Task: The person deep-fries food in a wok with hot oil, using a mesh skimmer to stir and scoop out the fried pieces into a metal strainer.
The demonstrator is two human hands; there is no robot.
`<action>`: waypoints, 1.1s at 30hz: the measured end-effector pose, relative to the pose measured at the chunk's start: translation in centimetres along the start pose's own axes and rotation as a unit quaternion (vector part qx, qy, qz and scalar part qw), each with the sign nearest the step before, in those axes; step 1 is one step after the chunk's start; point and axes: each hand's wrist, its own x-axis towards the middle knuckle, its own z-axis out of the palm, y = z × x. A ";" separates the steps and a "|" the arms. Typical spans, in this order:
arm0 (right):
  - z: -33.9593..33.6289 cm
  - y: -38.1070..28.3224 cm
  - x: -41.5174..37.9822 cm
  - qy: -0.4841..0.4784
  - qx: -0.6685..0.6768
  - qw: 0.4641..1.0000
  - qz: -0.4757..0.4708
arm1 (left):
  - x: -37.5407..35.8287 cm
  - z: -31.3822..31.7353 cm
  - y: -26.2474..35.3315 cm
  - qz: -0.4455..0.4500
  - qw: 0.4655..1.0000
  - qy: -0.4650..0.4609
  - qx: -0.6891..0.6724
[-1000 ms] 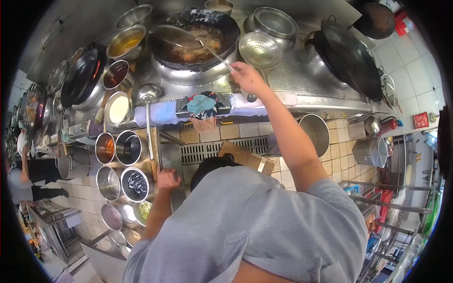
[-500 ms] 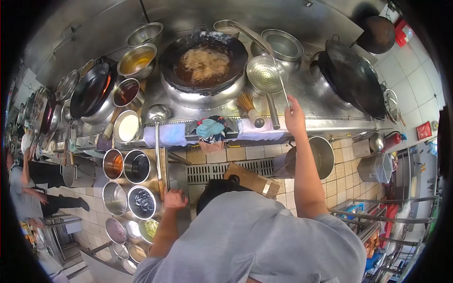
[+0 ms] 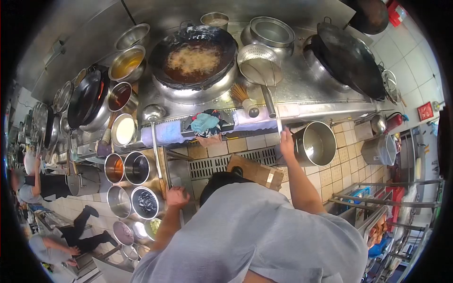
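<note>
My right hand (image 3: 287, 142) is closed round the handle of a wire-mesh skimmer (image 3: 271, 74), held over the stove counter. In this view its mesh overlaps a perforated ladle (image 3: 255, 53), whose handle points toward me. Beyond, a wok (image 3: 160, 70) holds dark oil with pale frothing food (image 3: 194, 60). My left hand (image 3: 177, 196) has curled fingers beside the wooden end of a long ladle (image 3: 153, 112); whether it grips anything I cannot tell. A bamboo brush (image 3: 243, 96) lies just left of the perforated ladle's handle.
Metal pots (image 3: 139, 168) with sauces and ingredients crowd the left. A large pot (image 3: 319, 144) stands below the counter beside my right hand. A second wok (image 3: 347, 59) sits at right. Folded cloths (image 3: 205, 123) line the counter edge. Other people (image 3: 52, 250) are at far left.
My right hand has drawn back toward me with the skimmer, whose mesh has come down over the perforated ladle. My left hand stays beside the ladle handle. The camera view has shifted slightly.
</note>
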 end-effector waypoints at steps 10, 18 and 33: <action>0.3 7.6 -8.9 -0.221 0.301 0.811 0.450 | 0.0 -1.0 0.3 -0.012 0.999 -0.030 0.006; 3.3 10.0 -5.0 -0.361 0.018 0.906 0.218 | 0.1 0.2 -0.1 -0.010 1.000 -0.028 0.005; 3.6 6.7 -6.4 -0.405 -0.061 0.884 0.224 | -0.1 -0.1 0.1 -0.008 1.000 -0.013 0.002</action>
